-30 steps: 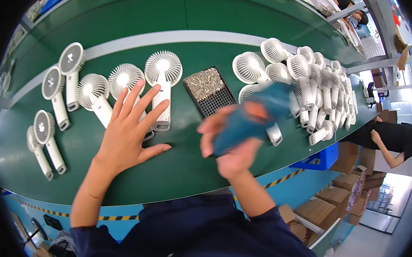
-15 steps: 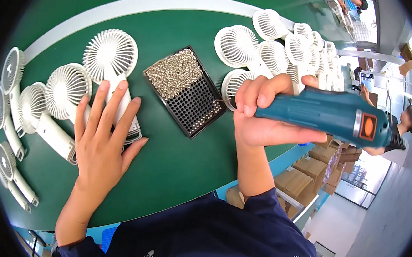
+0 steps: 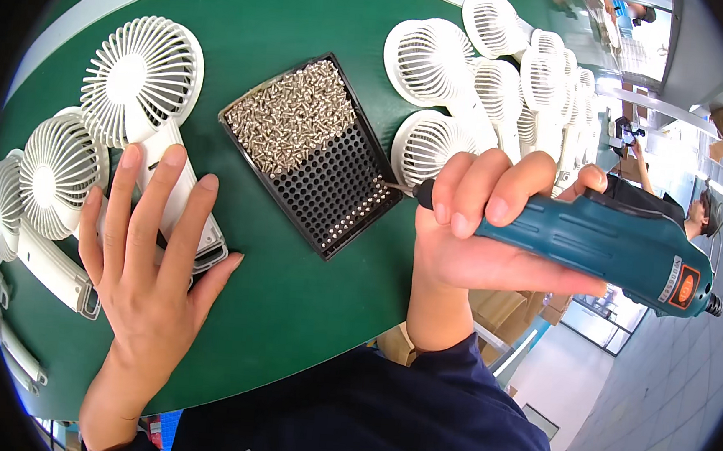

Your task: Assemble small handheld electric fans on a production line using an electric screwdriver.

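My right hand [image 3: 487, 234] is wrapped round a teal electric screwdriver [image 3: 595, 246], held level with its thin bit pointing left. The bit's tip is at the right edge of a black screw tray [image 3: 312, 190], beside a short row of screws standing in its holes. Loose small silver screws [image 3: 289, 120] fill the far part of the tray. My left hand [image 3: 145, 265] lies flat with fingers spread over the handle of a white handheld fan [image 3: 128, 79]; its fingertips touch the handle. Whether the bit touches a screw is too small to tell.
More white handheld fans [image 3: 56, 162] lie along the left of the green table [image 3: 289, 304]. Several others [image 3: 428, 58] are grouped at the far right. Cardboard boxes [image 3: 498, 310] stand beyond the table's right edge, and another person [image 3: 698, 207] is farther off.
The view has shifted, so tray and fans appear nearer and the left fans farther left. The screwdriver tip stays at the tray's right side; my left hand remains on the fan.
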### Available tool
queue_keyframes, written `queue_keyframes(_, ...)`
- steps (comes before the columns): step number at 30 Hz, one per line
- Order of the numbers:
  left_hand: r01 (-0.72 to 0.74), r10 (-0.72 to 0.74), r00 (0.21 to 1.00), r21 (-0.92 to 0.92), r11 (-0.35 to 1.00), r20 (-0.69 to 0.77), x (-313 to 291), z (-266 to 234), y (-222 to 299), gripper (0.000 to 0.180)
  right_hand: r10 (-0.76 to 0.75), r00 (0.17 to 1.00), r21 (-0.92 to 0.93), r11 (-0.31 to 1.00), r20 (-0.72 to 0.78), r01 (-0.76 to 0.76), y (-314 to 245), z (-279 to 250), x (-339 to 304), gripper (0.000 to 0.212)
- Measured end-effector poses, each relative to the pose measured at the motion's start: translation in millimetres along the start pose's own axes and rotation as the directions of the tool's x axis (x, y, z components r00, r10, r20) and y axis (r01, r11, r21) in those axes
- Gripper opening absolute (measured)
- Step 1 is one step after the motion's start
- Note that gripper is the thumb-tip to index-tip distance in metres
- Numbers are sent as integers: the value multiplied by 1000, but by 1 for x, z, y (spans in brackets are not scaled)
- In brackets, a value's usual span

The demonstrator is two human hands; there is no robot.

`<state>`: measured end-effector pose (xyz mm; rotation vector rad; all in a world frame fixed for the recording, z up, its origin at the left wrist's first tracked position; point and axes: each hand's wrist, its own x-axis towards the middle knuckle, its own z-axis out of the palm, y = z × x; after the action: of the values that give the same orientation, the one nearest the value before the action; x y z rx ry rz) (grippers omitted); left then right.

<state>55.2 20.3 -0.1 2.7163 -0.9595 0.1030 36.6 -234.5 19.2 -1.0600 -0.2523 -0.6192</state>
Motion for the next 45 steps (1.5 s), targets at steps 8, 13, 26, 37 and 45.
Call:
queue_keyframes(8,-6,6,1000,9,1000,-7,3,0,1,46,-26,999,-16,1000,-35,25,7,-2,3,95)
queue_keyframes(13,9,-9,1000,-28,1000,-22,5,2,5,52,-53,998,-36,998,-26,52,9,0,1,95)
queue_keyframes(26,-89,82,995,-167,982,-48,0,-3,4,57,-89,990,-75,992,110,97,-15,22,-3,76)
queue_keyframes(37,-119,99,989,-203,972,-106,0,8,0,68,11,930,-8,1000,367,-9,8,74,-25,74)
queue_keyframes(45,-116,88,985,-194,974,-149,1,8,2,63,68,961,-48,997,269,-57,15,75,-27,78)
